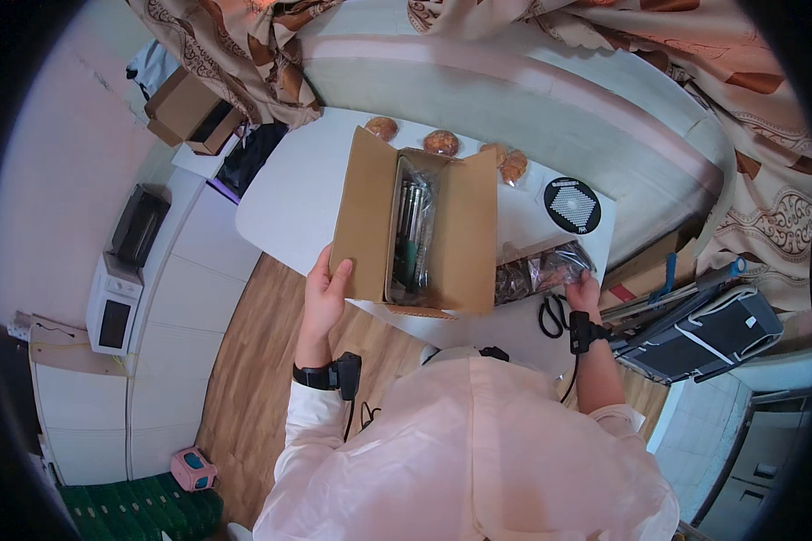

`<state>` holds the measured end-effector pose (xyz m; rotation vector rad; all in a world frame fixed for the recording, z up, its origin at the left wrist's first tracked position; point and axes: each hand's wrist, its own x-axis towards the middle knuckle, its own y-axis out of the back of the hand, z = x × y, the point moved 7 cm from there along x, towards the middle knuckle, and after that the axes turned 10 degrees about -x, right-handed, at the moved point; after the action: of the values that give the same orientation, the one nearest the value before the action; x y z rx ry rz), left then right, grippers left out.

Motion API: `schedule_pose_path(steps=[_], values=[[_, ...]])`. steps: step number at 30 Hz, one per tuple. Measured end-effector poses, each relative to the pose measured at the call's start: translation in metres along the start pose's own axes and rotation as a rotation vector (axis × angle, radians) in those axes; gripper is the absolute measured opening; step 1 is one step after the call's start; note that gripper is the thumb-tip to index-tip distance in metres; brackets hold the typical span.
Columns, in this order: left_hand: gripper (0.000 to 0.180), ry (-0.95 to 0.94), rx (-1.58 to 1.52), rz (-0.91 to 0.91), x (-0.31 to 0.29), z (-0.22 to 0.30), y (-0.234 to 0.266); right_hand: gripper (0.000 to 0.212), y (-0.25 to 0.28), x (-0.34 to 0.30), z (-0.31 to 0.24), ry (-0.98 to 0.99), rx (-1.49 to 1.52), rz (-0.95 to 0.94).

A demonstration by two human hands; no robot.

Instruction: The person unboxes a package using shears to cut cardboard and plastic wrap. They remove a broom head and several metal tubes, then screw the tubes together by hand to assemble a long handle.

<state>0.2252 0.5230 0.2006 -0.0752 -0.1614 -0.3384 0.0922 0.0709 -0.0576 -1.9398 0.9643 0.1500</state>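
Observation:
A brown cardboard box (465, 225) stands with its flaps spread at the front of the white table. Inside it lie metal rods and dark green parts (411, 225) in clear plastic; their kind is hard to make out. My left hand (325, 290) is closed on the near corner of the box's left flap, thumb on top. To the right of the box, my right hand (584, 291) grips the end of a clear plastic bag (541, 270) with dark contents. Black-handled scissors (552, 317) lie close to my right wrist.
Several wrapped bread buns (440, 142) sit along the back of the white table (289, 185). A round black-and-white disc (572, 206) lies at its right end. Folded furniture with a dark panel (708, 334) leans at the right. A microwave (115, 311) stands on the left counter.

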Motion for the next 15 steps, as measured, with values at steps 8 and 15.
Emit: schedule_pose_path(steps=[8, 15], values=[[0.034, 0.105, -0.180, 0.007, 0.006, -0.017, -0.012, 0.031, -0.122, -0.085, -0.094, 1.085, -1.138, 0.196], [0.034, 0.138, -0.171, -0.122, 0.002, -0.024, -0.051, 0.030, -0.308, -0.160, 0.025, 0.692, -2.007, -1.213]])
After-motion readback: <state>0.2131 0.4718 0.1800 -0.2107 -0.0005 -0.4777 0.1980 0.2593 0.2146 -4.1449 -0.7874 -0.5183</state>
